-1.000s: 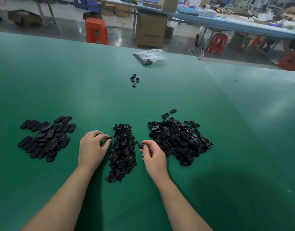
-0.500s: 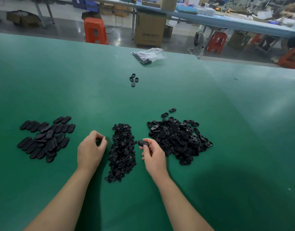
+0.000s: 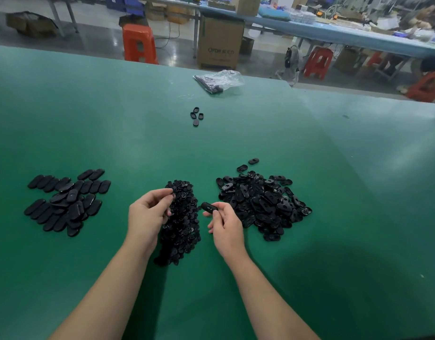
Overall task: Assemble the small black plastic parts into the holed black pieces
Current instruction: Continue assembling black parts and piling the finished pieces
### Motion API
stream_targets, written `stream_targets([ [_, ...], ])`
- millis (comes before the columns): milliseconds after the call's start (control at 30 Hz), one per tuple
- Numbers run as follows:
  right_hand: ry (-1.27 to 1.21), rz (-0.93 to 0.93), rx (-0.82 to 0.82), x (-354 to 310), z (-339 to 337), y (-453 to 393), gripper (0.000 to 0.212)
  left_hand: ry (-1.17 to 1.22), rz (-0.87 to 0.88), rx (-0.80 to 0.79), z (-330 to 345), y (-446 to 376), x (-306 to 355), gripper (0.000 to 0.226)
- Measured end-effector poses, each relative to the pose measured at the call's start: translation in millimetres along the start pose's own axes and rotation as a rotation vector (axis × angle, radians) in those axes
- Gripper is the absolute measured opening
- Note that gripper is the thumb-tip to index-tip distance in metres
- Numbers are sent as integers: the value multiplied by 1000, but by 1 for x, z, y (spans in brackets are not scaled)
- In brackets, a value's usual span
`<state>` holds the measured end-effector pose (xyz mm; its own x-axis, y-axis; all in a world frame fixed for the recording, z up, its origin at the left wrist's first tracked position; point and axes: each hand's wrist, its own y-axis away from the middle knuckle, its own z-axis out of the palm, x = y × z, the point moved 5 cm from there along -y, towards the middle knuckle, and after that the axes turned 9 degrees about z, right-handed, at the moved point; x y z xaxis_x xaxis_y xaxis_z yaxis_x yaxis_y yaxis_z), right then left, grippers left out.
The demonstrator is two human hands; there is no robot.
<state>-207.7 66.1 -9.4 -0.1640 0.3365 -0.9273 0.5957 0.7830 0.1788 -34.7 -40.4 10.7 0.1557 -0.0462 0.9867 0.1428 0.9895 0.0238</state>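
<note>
- Holed black piece (image 3: 209,207), one oval shell, sits pinched between the thumb and curled fingers of our right hand (image 3: 225,225), held just above the green table (image 3: 309,278) with its slot turned toward the other hand.
- Our left hand (image 3: 147,212) has its fingers curled, tips drawn together at the near-left edge of the pile of small black plastic parts (image 3: 181,222); a small part seems pinched there, but black against black, we cannot tell for sure.
- We judge the step in hand to be fetching one small insert to mate with the piece already held.
- The next move, as we judge it, calls for bringing both hands together and lining the small part up with the hole before pressing it home; the parts are tiny, so alignment matters.
- Just beyond our right hand lies the heap of holed black pieces (image 3: 263,202), still unassembled.
- Well to the left lie smooth black ovals (image 3: 66,200) in rough rows, likely finished ones.
- Farther off, four loose ovals (image 3: 196,116), then a clear plastic bag (image 3: 219,81) near the table's far edge.
</note>
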Motion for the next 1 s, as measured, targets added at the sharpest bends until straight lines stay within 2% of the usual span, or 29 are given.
stream_targets([
  [167,-3,1,1,1,1,0,23,106,-78,-1,14,2,-1,17],
  [367,-8,-16,15,3,1,-1,22,-15,-163,-45,25,6,-8,14],
  [633,30,-26,40,6,0,-4,19,-621,150,-273,59,19,4,13],
  [800,45,-26,33,9,0,-6,16,-757,205,-281,72,21,4,11],
  [1000,35,-22,37,10,-1,-6,17,-797,202,-270,75,18,3,12],
])
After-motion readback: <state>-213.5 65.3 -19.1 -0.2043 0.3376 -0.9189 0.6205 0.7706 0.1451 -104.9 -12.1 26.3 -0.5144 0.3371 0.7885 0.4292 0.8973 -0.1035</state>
